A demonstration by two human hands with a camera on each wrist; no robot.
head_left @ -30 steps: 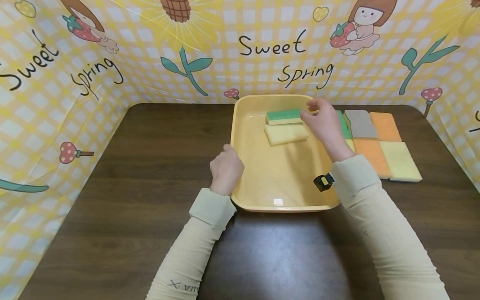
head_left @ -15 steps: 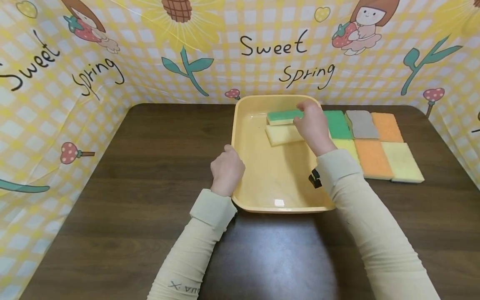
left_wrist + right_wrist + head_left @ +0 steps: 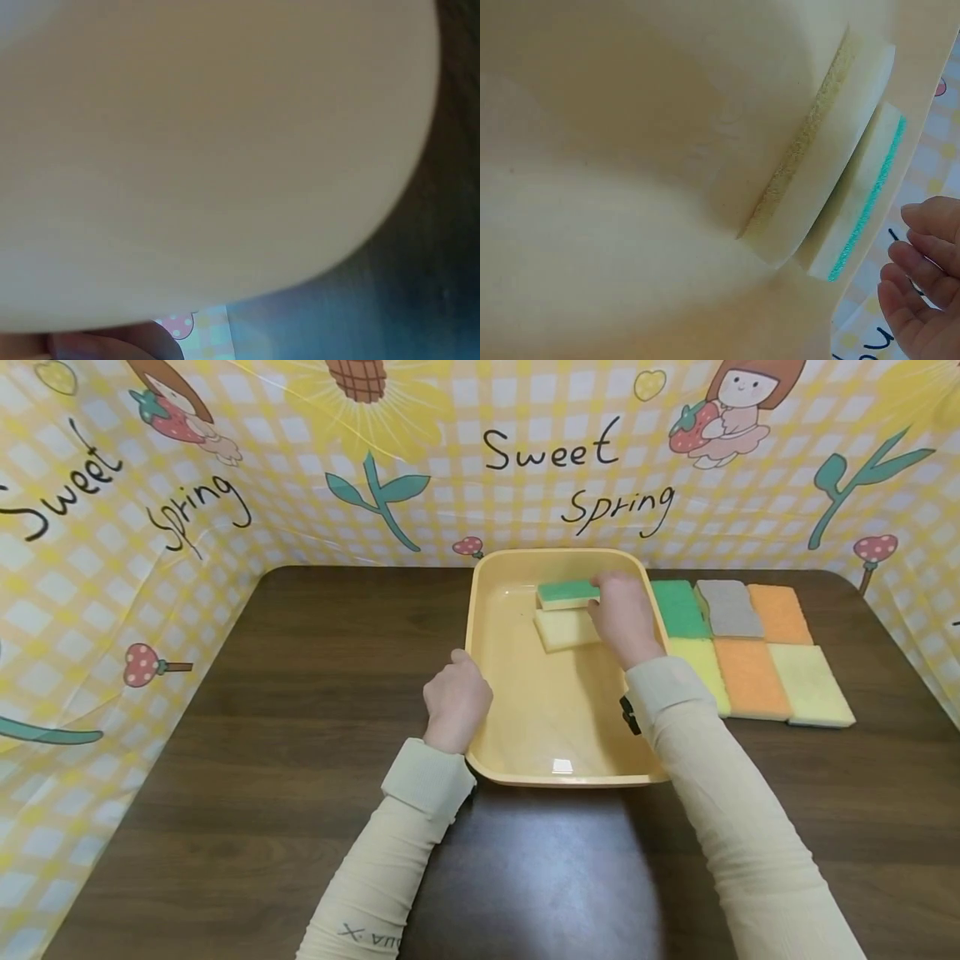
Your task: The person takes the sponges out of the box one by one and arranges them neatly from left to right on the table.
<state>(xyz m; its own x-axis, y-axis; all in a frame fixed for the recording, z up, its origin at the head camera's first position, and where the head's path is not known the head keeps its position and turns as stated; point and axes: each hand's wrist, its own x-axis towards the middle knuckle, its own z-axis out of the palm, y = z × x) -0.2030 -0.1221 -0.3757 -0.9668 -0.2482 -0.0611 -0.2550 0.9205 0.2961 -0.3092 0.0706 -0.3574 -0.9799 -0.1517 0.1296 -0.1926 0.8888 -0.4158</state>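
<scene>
A yellow plastic tray [image 3: 570,780] stands on the table, and my left hand [image 3: 457,703] grips its left rim. Near its back wall lie two sponges: one with a green top [image 3: 564,592] and, in front of it, a pale yellow one [image 3: 564,631]. My right hand [image 3: 624,617] hovers over the right ends of both and hides them in the head view. In the right wrist view its fingers [image 3: 922,270] are loosely bent with nothing between them, beside the green-edged sponge [image 3: 870,195]. The left wrist view holds mostly the blurred tray wall [image 3: 210,165].
Right of the tray, several sponges lie edge to edge in two rows: green [image 3: 678,608], grey [image 3: 731,608] and orange [image 3: 780,614] behind, with yellow [image 3: 699,670], orange [image 3: 752,678] and pale yellow [image 3: 813,687] in front. A patterned cloth [image 3: 420,518] encloses the table.
My right hand has moved left and slightly lower, from the tray's right rim to over the sponges inside. More of the green sponge outside the tray shows. My left hand stays on the rim.
</scene>
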